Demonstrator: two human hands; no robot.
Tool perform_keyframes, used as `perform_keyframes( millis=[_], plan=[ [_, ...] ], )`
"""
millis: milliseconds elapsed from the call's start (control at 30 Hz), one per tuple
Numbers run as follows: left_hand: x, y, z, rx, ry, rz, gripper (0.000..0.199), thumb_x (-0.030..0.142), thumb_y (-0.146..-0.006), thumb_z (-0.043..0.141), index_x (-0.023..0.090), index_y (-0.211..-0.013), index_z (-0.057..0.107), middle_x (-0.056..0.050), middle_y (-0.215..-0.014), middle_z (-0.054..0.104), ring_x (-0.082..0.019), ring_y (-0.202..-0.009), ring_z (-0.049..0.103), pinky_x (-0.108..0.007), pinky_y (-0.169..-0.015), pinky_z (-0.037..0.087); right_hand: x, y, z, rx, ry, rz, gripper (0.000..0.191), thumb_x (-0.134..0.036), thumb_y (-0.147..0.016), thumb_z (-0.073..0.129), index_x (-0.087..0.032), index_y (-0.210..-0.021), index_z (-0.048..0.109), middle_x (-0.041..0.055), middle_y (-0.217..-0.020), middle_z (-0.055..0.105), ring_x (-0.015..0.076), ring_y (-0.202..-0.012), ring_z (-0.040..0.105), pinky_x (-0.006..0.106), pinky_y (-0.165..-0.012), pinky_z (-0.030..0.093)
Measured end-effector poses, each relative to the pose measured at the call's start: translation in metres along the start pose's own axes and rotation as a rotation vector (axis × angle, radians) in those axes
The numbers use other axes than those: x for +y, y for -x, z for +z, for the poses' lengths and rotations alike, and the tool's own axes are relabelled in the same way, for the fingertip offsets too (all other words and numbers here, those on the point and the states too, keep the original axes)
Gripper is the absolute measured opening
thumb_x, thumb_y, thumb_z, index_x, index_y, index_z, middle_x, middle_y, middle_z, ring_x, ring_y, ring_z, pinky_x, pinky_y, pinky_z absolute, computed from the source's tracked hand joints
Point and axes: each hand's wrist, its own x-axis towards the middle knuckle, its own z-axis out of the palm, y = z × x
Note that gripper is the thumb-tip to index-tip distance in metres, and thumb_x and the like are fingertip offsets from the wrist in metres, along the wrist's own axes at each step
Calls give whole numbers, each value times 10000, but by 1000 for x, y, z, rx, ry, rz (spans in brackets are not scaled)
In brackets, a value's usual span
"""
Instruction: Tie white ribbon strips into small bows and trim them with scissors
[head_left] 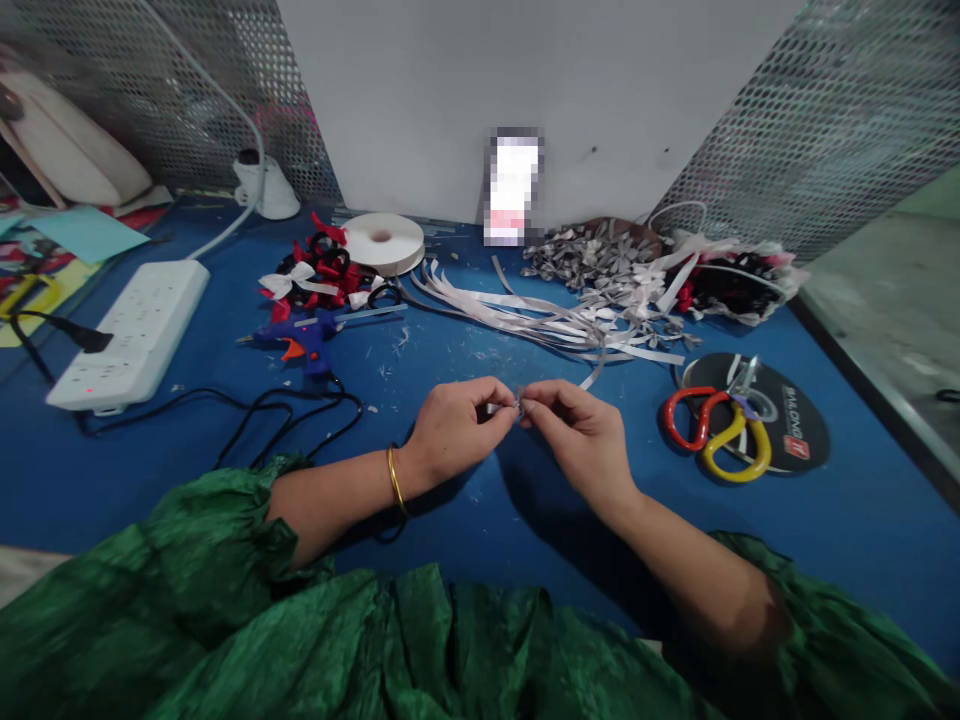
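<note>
Over the middle of the blue table, my left hand [457, 425] and my right hand [581, 435] meet fingertip to fingertip. Both pinch a small piece of silver-grey ribbon [519, 402], mostly hidden by the fingers. Just beyond them lies a bunch of cut white and grey ribbon strips [510, 318]. Behind the strips, to the right, is a heap of small grey ribbon bows [592, 255]. Scissors [720, 425] with a red and a yellow handle rest on a black round disc [802, 425] to the right of my right hand.
A blue glue gun [307, 340] with a trailing black cord lies left, near red and white bows [319, 270] and a white ribbon spool [384, 243]. Farther left is a white power strip [135, 330]. A blurred phone [514, 185] leans against the back board. A plastic bag [739, 280] sits back right.
</note>
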Motion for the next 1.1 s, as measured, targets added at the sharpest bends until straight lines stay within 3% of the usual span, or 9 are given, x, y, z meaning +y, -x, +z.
perform_keyframes(
  millis=[133,300,367,467,633,833,1100],
  plan=[
    [0,0,0,-3,40,-9,141,259,-819,555,174,-806,666,19,-650,634,-99,-586,534,-222,-602,380,-1,1,-2,-18,135,-92,120,-213,-854,602,-231,-892,714,18,-796,664,158,-706,626,293,-685,477],
    [1,1,1,-1,22,20,134,237,-813,558,182,-784,676,27,-656,646,-93,-577,536,-220,-594,377,2,-2,1,8,-67,98,67,-256,-807,649,-197,-840,643,2,-745,648,143,-635,621,271,-626,497],
    [2,1,1,0,18,28,134,231,-814,556,183,-780,677,29,-659,649,-92,-584,543,-220,-599,380,2,-2,1,30,-90,110,78,-242,-792,661,-199,-807,597,-20,-702,612,129,-609,604,254,-603,487],
    [2,1,2,7,14,30,121,227,-807,565,183,-782,675,29,-668,650,-96,-599,551,-220,-600,384,2,-1,0,19,26,16,15,-198,-810,628,-199,-803,615,-14,-714,619,126,-630,599,254,-623,479],
    [0,1,2,-3,33,-1,120,236,-817,558,185,-793,664,34,-647,640,-96,-579,551,-222,-599,396,-3,0,-2,-31,234,-157,134,-159,-854,573,-201,-876,699,17,-801,673,140,-722,623,263,-675,478],
    [0,0,-1,-14,119,-45,147,268,-848,536,178,-848,653,32,-627,641,-100,-566,567,-220,-581,412,-7,0,-2,-76,252,-187,189,-144,-852,573,-199,-979,702,28,-854,677,152,-786,630,279,-732,483],
    [3,0,0,-30,154,-67,144,264,-844,542,178,-884,651,17,-674,686,-110,-602,605,-230,-620,443,-3,0,-1,21,257,-128,135,-140,-820,602,-193,-880,711,16,-779,664,145,-724,611,264,-676,467]
  ],
)
